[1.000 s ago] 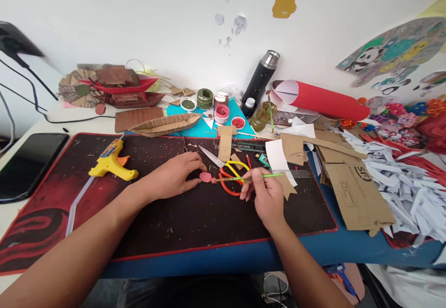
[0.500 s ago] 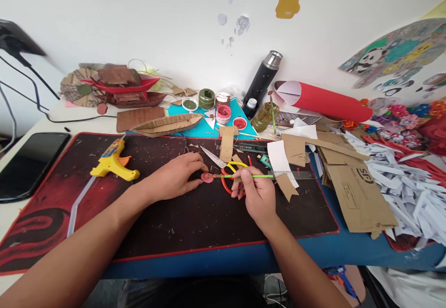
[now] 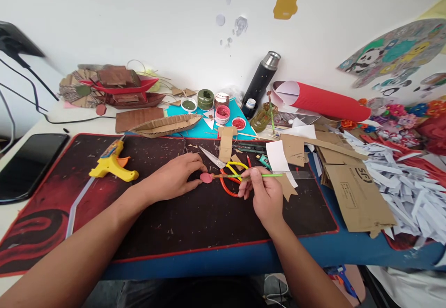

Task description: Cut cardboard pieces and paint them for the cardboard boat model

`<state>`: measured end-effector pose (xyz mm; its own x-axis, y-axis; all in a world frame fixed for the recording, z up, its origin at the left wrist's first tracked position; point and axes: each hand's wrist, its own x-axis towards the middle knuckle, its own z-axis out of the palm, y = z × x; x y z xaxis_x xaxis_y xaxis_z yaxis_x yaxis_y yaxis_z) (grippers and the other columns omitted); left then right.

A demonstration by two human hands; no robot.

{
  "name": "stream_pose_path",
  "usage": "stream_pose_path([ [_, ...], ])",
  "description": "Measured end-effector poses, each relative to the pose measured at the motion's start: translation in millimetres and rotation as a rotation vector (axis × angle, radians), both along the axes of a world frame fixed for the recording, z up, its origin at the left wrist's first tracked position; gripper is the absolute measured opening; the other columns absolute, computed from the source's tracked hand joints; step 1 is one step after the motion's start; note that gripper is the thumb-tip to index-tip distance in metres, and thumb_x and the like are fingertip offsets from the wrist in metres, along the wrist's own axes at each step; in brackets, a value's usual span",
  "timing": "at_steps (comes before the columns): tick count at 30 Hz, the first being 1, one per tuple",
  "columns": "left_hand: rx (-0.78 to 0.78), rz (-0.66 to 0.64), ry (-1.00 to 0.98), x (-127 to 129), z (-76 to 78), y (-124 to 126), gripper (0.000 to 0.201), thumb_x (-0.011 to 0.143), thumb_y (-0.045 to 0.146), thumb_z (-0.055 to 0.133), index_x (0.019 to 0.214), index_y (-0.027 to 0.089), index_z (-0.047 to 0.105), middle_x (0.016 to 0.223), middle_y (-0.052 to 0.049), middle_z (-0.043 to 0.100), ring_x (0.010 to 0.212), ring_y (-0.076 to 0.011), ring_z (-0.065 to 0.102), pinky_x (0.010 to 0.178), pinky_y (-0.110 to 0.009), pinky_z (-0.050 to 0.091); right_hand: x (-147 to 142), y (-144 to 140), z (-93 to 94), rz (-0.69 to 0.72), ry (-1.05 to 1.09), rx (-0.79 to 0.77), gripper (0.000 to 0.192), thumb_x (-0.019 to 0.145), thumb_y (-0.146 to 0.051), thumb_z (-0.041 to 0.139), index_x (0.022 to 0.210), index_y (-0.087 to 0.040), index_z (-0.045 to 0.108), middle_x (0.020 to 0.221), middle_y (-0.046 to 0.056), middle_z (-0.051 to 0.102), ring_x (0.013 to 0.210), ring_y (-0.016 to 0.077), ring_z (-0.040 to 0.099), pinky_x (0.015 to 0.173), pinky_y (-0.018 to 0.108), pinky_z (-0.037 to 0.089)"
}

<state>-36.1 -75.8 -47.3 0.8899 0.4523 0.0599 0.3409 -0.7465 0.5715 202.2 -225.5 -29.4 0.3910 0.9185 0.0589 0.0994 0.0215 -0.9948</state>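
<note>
My left hand (image 3: 176, 177) rests on the dark desk mat (image 3: 195, 219), its fingertips pinning a small pink-red painted piece (image 3: 206, 177). My right hand (image 3: 265, 195) holds a thin green-handled paintbrush (image 3: 249, 176) level, with its tip against that piece. Scissors (image 3: 228, 173) with yellow and red handles lie just behind the brush, partly hidden by my right hand.
A yellow glue gun (image 3: 112, 161) lies at the mat's left. A phone (image 3: 29, 164) sits far left. Paint jars (image 3: 222, 113), a cardboard boat (image 3: 167, 124) and a black flask (image 3: 260, 82) stand behind. Cardboard sheets (image 3: 355, 192) and white paper strips (image 3: 407, 182) pile up at right.
My right hand slid the brush left across the pink piece, then drew it back to the right. My left hand stayed on the piece.
</note>
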Motion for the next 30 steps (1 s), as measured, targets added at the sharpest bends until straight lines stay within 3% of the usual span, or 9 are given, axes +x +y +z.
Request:
stream_pose_path([
  [9, -0.002, -0.007, 0.009, 0, -2.0, 0, 0.022, 0.105, 0.032, 0.059, 0.12, 0.023, 0.071, 0.119, -0.009, 0.069, 0.112, -0.0278, 0.068, 0.1, -0.042, 0.055, 0, 0, -6.4, 0.023, -0.067, 0.011, 0.051, 0.11, -0.066, 0.06, 0.09, -0.021, 0.075, 0.065, 0.002, 0.073, 0.05, 0.0163, 0.071, 0.044, 0.023, 0.051],
  [16, 0.0, -0.01, 0.016, 0, -1.7, 0, 0.02, 0.105, 0.031, 0.059, 0.119, 0.022, 0.071, 0.119, -0.01, 0.068, 0.112, -0.0277, 0.068, 0.1, -0.042, 0.055, 3, -3, 0.5, -0.003, 0.01, 0.024, 0.051, 0.107, -0.066, 0.065, 0.086, -0.021, 0.074, 0.062, 0.001, 0.072, 0.046, 0.0153, 0.068, 0.042, 0.022, 0.05],
  [23, 0.004, -0.014, 0.01, 0, -3.4, 1, 0.021, 0.106, 0.032, 0.058, 0.12, 0.023, 0.071, 0.121, -0.009, 0.069, 0.113, -0.0274, 0.068, 0.1, -0.041, 0.055, -5, 1, -4.9, 0.054, 0.006, 0.026, 0.048, 0.109, -0.063, 0.063, 0.09, -0.02, 0.075, 0.065, 0.001, 0.071, 0.05, 0.0147, 0.071, 0.044, 0.021, 0.05],
  [30, -0.004, -0.002, 0.017, 0, -4.0, 1, 0.022, 0.104, 0.03, 0.06, 0.12, 0.022, 0.072, 0.12, -0.01, 0.069, 0.112, -0.0279, 0.068, 0.1, -0.042, 0.055, 7, -5, -2.8, 0.014, 0.001, 0.018, 0.049, 0.107, -0.065, 0.066, 0.087, -0.02, 0.074, 0.061, 0.001, 0.071, 0.047, 0.0152, 0.069, 0.043, 0.021, 0.05],
])
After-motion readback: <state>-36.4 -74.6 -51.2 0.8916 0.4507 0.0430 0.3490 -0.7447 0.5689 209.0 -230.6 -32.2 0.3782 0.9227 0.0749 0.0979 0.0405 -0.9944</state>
